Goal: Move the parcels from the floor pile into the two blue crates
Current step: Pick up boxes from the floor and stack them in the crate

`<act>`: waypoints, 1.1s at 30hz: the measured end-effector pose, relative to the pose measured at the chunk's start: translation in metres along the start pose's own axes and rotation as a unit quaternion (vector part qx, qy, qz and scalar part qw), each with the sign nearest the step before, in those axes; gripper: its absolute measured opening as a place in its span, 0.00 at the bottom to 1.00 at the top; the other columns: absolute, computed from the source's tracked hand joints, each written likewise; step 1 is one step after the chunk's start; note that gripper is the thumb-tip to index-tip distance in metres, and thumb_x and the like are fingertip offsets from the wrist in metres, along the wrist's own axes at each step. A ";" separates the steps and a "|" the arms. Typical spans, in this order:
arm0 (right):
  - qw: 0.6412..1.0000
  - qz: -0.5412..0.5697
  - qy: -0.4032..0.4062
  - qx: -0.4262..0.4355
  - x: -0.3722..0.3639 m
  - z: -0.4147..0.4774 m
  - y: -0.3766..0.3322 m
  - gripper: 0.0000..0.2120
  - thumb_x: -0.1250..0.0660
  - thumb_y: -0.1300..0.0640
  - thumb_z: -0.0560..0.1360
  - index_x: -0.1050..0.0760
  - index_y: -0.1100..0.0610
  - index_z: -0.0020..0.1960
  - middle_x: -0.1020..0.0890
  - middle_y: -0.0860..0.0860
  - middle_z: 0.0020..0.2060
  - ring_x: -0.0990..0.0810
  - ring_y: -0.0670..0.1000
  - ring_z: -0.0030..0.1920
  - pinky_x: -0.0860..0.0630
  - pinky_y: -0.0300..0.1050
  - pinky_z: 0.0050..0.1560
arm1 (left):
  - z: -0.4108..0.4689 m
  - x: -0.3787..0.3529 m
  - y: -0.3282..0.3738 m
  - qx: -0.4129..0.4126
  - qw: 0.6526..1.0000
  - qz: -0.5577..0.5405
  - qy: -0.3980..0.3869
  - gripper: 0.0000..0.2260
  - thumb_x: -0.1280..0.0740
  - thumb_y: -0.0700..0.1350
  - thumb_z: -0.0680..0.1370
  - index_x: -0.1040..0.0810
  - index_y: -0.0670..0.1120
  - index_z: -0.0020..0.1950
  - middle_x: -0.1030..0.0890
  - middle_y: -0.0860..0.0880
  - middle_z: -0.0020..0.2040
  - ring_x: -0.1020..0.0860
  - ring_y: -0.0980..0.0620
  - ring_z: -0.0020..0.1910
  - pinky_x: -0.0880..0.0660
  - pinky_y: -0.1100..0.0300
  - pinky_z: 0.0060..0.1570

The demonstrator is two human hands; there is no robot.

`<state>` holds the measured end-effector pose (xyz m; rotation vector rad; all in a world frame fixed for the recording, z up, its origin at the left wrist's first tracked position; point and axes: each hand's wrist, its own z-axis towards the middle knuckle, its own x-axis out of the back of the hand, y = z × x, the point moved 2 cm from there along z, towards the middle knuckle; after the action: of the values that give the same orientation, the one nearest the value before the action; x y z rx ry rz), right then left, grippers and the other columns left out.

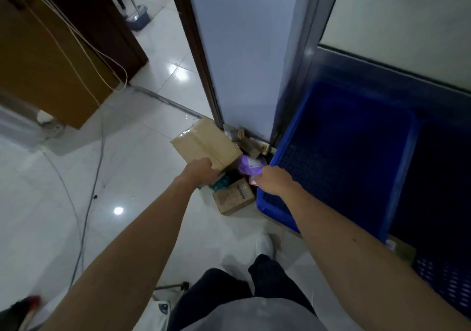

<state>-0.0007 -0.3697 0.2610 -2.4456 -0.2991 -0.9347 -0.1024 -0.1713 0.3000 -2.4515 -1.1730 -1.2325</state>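
Left grip (201,172) clamps the cardboard box (204,143) mid-frame; right grip (276,180) pinches the purple bag (246,168) beside the blue crate (270,208).

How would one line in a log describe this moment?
left hand: grips cardboard box | right hand: pinches purple bag | blue crate: no parcels visible inside

pile (251,145): on floor (132,157), at foot of panel (242,62), left of crate (277,209)
box (204,143): in left hand (201,171), over pile's left side
bag (248,166): in right hand (275,180), between box and crate
carton (233,199): on floor, pile's near edge, just beside crate
second crate (443,279): right of first
cabinet (43,70), cable (94,177): far left
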 end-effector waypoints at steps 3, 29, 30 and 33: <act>0.999 0.009 -0.038 -0.009 -0.002 0.025 -0.029 0.16 0.44 0.46 0.80 0.28 0.57 0.43 0.26 0.53 0.40 0.24 0.57 0.47 0.32 0.48 0.39 | 0.021 0.015 -0.027 0.013 1.000 -0.001 -0.006 0.23 0.39 0.52 0.81 0.30 0.41 0.72 0.26 0.41 0.69 0.27 0.41 0.67 0.30 0.54 0.62; 0.871 0.344 -0.063 -0.344 -0.231 0.339 -0.129 0.25 0.37 0.46 0.75 0.35 0.60 0.65 0.22 0.57 0.56 0.23 0.59 0.56 0.27 0.50 0.52 | 0.450 0.006 -0.247 -0.068 0.992 0.083 -0.067 0.28 0.38 0.51 0.79 0.39 0.45 0.77 0.30 0.40 0.71 0.29 0.39 0.67 0.30 0.45 0.64; 0.864 0.350 -0.053 -0.358 -0.239 0.347 -0.124 0.28 0.37 0.46 0.75 0.37 0.61 0.69 0.23 0.58 0.59 0.24 0.60 0.59 0.27 0.51 0.55 | 0.461 -0.002 -0.250 -0.067 0.993 0.087 -0.052 0.27 0.38 0.50 0.78 0.38 0.43 0.75 0.29 0.39 0.70 0.30 0.38 0.67 0.31 0.45 0.64; 0.851 0.367 -0.015 -0.377 -0.257 0.366 -0.108 0.32 0.36 0.42 0.74 0.37 0.58 0.71 0.23 0.57 0.63 0.24 0.60 0.62 0.28 0.53 0.60 | 0.494 -0.018 -0.259 -0.063 0.995 0.082 -0.015 0.27 0.37 0.50 0.78 0.37 0.40 0.74 0.29 0.38 0.69 0.31 0.37 0.67 0.32 0.44 0.65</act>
<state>-0.0253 -0.0926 -0.1053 -2.8417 1.1370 -0.7181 0.0107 0.2174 -0.0838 -2.6047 -0.9054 -1.2617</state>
